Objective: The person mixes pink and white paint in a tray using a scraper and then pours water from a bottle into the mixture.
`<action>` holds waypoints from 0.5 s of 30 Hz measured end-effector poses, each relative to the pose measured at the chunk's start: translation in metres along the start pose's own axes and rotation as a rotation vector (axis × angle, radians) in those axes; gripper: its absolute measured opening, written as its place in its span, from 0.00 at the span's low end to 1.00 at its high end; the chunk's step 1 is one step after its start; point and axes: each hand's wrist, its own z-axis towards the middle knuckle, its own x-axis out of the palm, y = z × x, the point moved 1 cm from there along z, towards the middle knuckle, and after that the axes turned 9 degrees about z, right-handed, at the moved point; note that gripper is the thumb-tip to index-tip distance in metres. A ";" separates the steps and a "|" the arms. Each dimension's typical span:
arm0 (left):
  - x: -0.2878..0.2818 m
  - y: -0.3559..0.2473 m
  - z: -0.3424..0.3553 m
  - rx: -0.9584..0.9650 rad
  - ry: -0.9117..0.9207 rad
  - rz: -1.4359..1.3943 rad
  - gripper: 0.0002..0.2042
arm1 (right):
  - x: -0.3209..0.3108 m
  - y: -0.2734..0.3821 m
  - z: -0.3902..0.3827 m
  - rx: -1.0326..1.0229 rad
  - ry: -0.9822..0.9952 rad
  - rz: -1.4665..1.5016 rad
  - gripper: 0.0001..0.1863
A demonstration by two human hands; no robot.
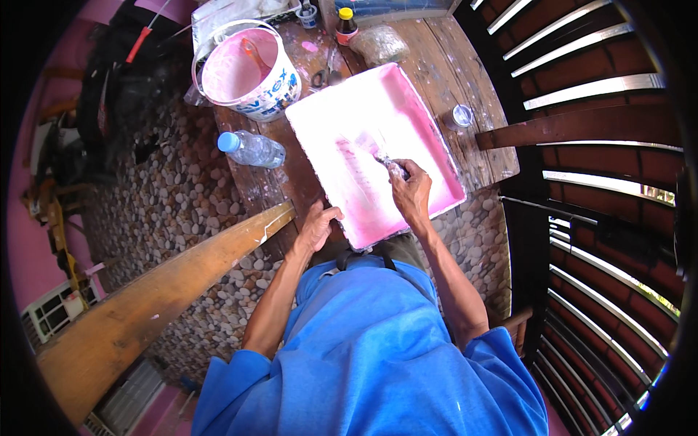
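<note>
In the pink tray (407, 109), right hand (411, 192) clutches a brush (389, 164).

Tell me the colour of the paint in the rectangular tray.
Pink, in the rectangular paint tray; head view.

We recorded a loose, bright blue short-sleeved shirt (371, 349) filling the frame from 5 to 7 o'clock, its cloth creased and folded across the chest. Both sleeves ended above the elbow, leaving the forearms bare. Left hand (318, 227) and right hand (411, 192) were ungloved, with no watch or ring visible.
</note>
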 end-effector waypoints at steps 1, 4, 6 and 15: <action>-0.001 0.002 0.002 0.004 -0.002 -0.004 0.18 | 0.001 -0.002 -0.001 -0.013 -0.031 -0.017 0.13; -0.008 0.013 0.007 -0.031 -0.069 0.040 0.17 | 0.010 -0.008 -0.003 0.015 -0.076 -0.010 0.12; -0.008 0.015 0.010 -0.043 -0.073 0.072 0.16 | 0.026 -0.018 -0.004 0.023 -0.044 -0.030 0.11; -0.010 0.016 0.009 -0.033 -0.048 0.049 0.16 | 0.034 -0.001 0.009 -0.113 -0.054 0.003 0.11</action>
